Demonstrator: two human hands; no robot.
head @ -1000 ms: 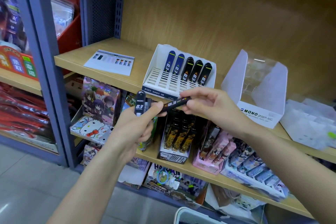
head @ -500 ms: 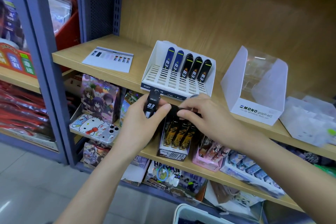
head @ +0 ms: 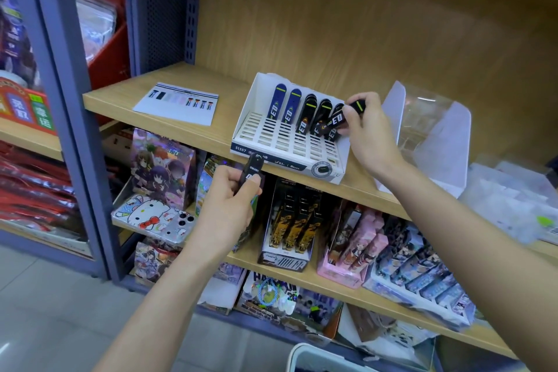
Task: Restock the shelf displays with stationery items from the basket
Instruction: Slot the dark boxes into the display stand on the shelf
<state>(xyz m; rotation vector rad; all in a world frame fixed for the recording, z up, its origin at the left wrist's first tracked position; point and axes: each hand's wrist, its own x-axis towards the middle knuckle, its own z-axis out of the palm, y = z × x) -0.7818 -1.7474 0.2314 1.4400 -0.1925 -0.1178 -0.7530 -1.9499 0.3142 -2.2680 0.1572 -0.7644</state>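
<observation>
Our right hand (head: 367, 136) reaches over the upper shelf (head: 145, 93) and pinches a black lead case (head: 339, 121) between thumb and fingertips. We hold it tilted at the right end of the white display tray (head: 287, 161), against the last row of cases; we cannot tell whether it sits in a slot. Our left hand (head: 225, 208) hangs lower, in front of the shelf edge, its fingers curled round a second black case (head: 252, 170) that stands upright with the thumb pressed on its face. On the upper shelf we see, just beside the tray to the right, a clear display box (head: 434, 130) behind our right wrist, and well to the left a printed leaflet (head: 176, 103) lying flat. Inside the tray two blue cases (head: 280, 101) stand at the back, with black cases (head: 311, 113) in the rows to their right. On the lower shelf (head: 302, 276) a black and gold box (head: 290, 229) stands between our arms, next to a pink box (head: 356, 248). At the bottom edge the white rim of the basket (head: 305, 353) shows.
</observation>
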